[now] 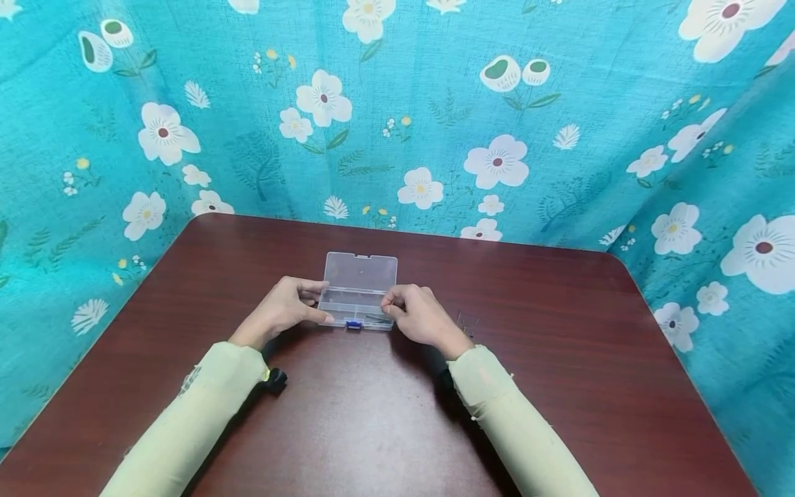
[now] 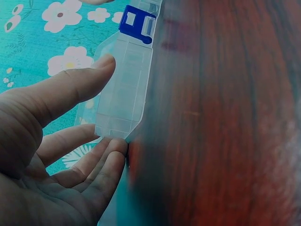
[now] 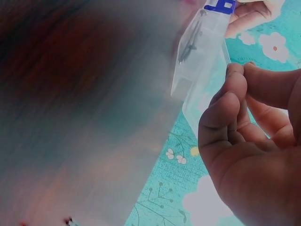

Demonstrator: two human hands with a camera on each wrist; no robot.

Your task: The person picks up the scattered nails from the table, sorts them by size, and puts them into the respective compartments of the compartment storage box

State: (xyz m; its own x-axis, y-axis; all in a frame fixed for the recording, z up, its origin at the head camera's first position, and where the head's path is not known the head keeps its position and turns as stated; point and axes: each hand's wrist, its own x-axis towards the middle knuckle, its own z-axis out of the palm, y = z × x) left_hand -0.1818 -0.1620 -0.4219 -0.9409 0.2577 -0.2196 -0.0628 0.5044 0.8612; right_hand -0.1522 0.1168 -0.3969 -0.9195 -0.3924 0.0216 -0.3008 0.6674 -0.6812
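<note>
Nearest, a pale sleeve (image 1: 174, 428) covers each forearm, and a black object (image 1: 275, 382) sits by the left wrist. The left hand (image 1: 282, 308) holds the left end of a clear plastic box (image 1: 341, 297), its thumb at the front corner and its other fingers spread along the end. The right hand (image 1: 422, 315) is at the box's right end, fingers curled, the tips of thumb and forefinger together; whether anything tiny is pinched between them cannot be told.

The box lies on the desk (image 1: 348, 421) between the two hands, with a blue latch (image 1: 354, 324) on its front. Behind the latch a divider splits the front section, and the right-hand compartment contains a few slim, dark pieces (image 1: 377, 319). A longer compartment runs behind it, and the raised lid (image 1: 360, 270) stands at the back.

The left wrist camera shows what the head camera hides: the thumb lying across the clear front wall and fingertips touching the lower end. The right wrist camera shows the slim pieces through the plastic, lying lengthwise, and the right fingertips close to the box end. Only the head camera shows the thin wiry bits (image 1: 467, 323) clearly on the desk, just right of the right wrist. Farthest off hangs a turquoise curtain (image 1: 410, 131) with white flowers.
</note>
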